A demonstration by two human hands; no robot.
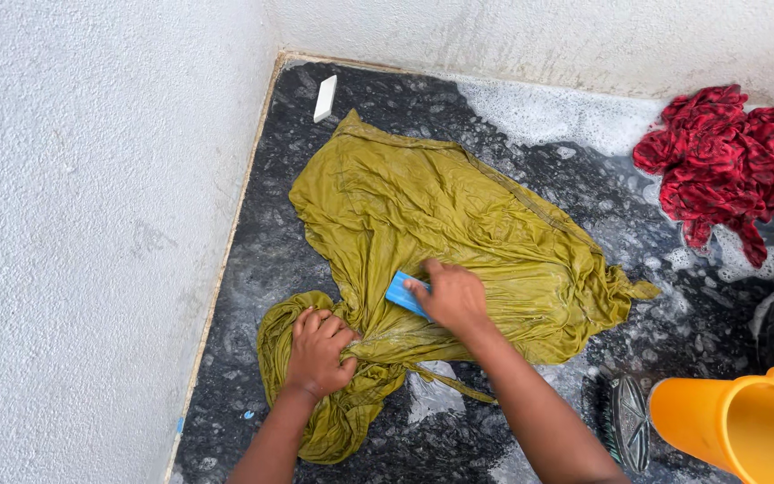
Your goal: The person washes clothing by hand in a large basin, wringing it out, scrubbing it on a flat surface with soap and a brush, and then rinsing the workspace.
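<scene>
Wet olive-yellow garment (441,206) spread lengthwise from upper left to lower right, left hand (318,352) bunching its cloth, right hand (452,296) pinching blue soap bar (402,293)

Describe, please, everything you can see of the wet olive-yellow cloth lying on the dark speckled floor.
The wet olive-yellow cloth is a thin, creased garment-like fabric, soaked and glossy, spread flat over the dark speckled stone floor near the white wall corner. Its lower left end is bunched, and thin strips trail from the lower edge. Soap foam lies on the floor beside it. The left hand grips the bunched part, while the right hand presses a small blue soap bar onto its middle.
</scene>
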